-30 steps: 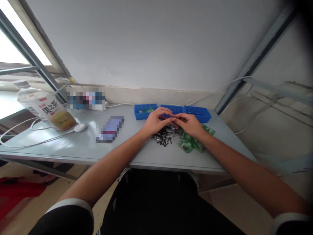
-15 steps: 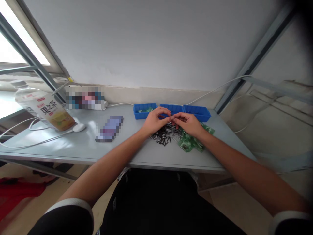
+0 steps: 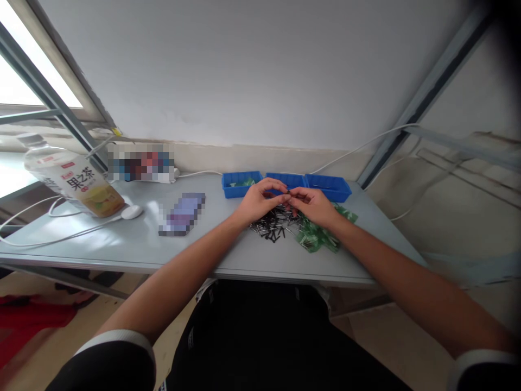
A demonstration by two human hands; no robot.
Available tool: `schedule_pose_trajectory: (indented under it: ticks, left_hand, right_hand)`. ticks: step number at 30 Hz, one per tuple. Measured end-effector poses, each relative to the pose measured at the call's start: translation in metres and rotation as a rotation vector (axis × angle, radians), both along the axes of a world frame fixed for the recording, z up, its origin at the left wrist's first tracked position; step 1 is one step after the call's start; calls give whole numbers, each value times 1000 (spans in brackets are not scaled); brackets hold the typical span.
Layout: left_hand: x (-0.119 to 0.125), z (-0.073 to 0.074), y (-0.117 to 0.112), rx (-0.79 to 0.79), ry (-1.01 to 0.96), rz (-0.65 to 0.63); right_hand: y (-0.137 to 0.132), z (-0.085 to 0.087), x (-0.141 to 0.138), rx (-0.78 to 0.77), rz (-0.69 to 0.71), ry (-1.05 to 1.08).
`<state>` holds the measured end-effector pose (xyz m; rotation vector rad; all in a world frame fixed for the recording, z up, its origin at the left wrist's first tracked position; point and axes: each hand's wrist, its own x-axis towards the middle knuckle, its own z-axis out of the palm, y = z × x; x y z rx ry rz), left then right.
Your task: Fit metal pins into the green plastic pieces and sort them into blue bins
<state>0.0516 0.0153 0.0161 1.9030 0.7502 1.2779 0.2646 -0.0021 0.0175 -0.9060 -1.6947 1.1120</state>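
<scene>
My left hand [image 3: 260, 200] and my right hand [image 3: 312, 203] meet over the desk, their fingertips pinched together around a tiny dark piece [image 3: 288, 192]. It is too small and too covered by fingers for me to name. Below them lies a loose pile of black and silver screws [image 3: 271, 228], partly hidden by both hands. Small green plastic bags [image 3: 319, 236] with thin pieces inside lie under my right hand and wrist.
Behind my hands stand three blue bins in a row: a left bin [image 3: 230, 191] with green bags inside, a middle bin [image 3: 299, 178] and a right bin [image 3: 337, 190]. To the left are a blurred phone-like slab [image 3: 183, 214], a drink bottle [image 3: 81, 182] and a white charging puck [image 3: 132, 212] with cables.
Both hands stay in nearly the same place over the pile. Their fingertips have shifted slightly, and the dark piece between them shows a little more.
</scene>
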Motion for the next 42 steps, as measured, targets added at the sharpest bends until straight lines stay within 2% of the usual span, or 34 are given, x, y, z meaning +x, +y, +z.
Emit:
schedule_pose_trajectory:
  ticks: [9,15,20,23,28,35,42]
  left_hand:
    - [-2,-3,2,-21,3,-30]
    - [-3,4,-2,-14,47,19]
    - [-4,4,-4,23,202,113]
    - [-5,-2,-2,120,364,162]
    - [-6,-14,4,292,586,121]
    - [-7,-18,5,271,661,96]
    - [-9,-16,6,240,654,137]
  right_hand:
    - [0,2,-1,-5,-8,7]
    - [2,-1,-1,-46,-19,37]
    - [10,-4,1,-64,-89,175]
    - [18,-5,7,-85,-140,221]
    - [31,-7,15,-136,-206,234]
    - [37,-10,14,-192,-251,146]
    - [30,-7,17,-145,-239,76]
